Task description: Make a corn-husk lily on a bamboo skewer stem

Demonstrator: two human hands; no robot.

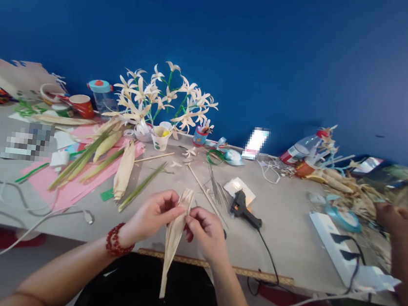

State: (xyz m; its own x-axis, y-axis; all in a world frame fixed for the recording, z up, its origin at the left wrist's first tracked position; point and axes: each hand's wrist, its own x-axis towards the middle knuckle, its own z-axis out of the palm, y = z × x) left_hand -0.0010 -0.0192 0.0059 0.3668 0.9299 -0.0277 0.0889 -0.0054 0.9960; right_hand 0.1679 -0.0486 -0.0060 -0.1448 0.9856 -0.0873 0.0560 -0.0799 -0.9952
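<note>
Grey tabletop (292, 217) below a blue wall (238, 44): one pale corn husk (174, 238) held at the near edge

Beyond the hands and a little to their left, a spray of pale, star-shaped flowers (140, 114) on green stems stands upright, partly in a white paper cup (160, 139); these look finished. The corn husk appears to be at an early stage by comparison: a long, plain, tapering piece, with no stem or wire fixed to it that can be seen. Raw stock seems to remain too. A whole husk bundle (124, 171) lies ahead of the left hand (152, 216), a green leaf strip (141, 187) lies nearer to it, and pink paper (44, 179) is spread farther left. Ahead of the right hand (211, 232) are a thin stick (203, 190) and some fine wires (217, 184). A black glue gun (245, 209) lies on its side to that hand's right, with neither hand touching it.

Both hands meet in front of the person, nearly closed, fingers curled. The left thumb presses across the front of the husk near its broad upper end, the wrist with its red bead bracelet (115, 241) angled inward. The right thumb and forefinger pinch the opposite edge just beside it. The narrow end hangs free below both hands, past the table's edge. Far to the right, a co-worker's hand (402, 222) is among dry husks (364, 203); its grip cannot be made out.
</note>
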